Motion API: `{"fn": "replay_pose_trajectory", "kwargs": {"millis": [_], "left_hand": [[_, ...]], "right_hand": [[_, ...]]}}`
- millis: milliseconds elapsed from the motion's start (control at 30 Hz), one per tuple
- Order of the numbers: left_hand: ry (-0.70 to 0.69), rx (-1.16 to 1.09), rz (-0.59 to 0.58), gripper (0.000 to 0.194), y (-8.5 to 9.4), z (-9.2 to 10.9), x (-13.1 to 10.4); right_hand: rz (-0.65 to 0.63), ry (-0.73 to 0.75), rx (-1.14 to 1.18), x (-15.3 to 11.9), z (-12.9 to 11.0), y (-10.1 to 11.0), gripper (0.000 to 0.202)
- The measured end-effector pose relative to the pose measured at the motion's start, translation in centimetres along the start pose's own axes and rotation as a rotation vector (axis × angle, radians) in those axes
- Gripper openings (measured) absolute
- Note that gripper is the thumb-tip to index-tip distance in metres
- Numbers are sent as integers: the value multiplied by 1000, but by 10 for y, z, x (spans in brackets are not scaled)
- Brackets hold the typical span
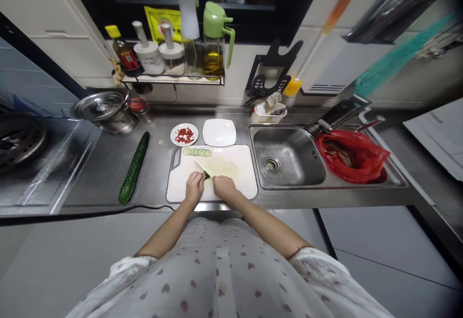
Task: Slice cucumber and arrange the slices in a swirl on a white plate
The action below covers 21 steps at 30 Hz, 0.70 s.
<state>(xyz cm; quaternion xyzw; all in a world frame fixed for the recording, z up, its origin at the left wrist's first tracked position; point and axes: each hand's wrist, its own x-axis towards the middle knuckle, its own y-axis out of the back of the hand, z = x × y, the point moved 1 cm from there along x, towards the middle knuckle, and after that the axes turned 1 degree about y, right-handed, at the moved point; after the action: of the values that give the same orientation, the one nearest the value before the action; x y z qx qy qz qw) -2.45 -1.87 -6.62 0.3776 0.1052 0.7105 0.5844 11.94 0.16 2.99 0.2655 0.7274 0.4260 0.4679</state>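
On the white cutting board (248, 168), my left hand (195, 186) is closed around a short piece of cucumber (207, 176), mostly hidden by the fingers. My right hand (224, 187) is wrapped round the handle of a kitchen knife (201, 167), whose pale blade lies beside the cucumber piece and points up and left. A row of overlapping cucumber slices (197, 152) rests along the board's far left edge. One whole cucumber (134, 168) lies on the counter, left of the board.
Behind the board stand a small plate (173, 136) of chopped red pieces and a white square plate (219, 132). A steel sink (289, 137) adjoins on the right, with a red plastic bag (376, 156) beyond. Back left are a lidded pot (119, 120) and a jar (144, 113).
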Motion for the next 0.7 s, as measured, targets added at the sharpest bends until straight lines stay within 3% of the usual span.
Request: {"fn": "replay_pose_trajectory", "kwargs": {"millis": [333, 700], "left_hand": [[22, 6, 2, 21, -3, -3, -1], [8, 7, -8, 20, -1, -1, 0]], "right_hand": [[7, -1, 7, -10, 6, -6, 31], [-2, -9, 15, -4, 4, -4, 29]]}}
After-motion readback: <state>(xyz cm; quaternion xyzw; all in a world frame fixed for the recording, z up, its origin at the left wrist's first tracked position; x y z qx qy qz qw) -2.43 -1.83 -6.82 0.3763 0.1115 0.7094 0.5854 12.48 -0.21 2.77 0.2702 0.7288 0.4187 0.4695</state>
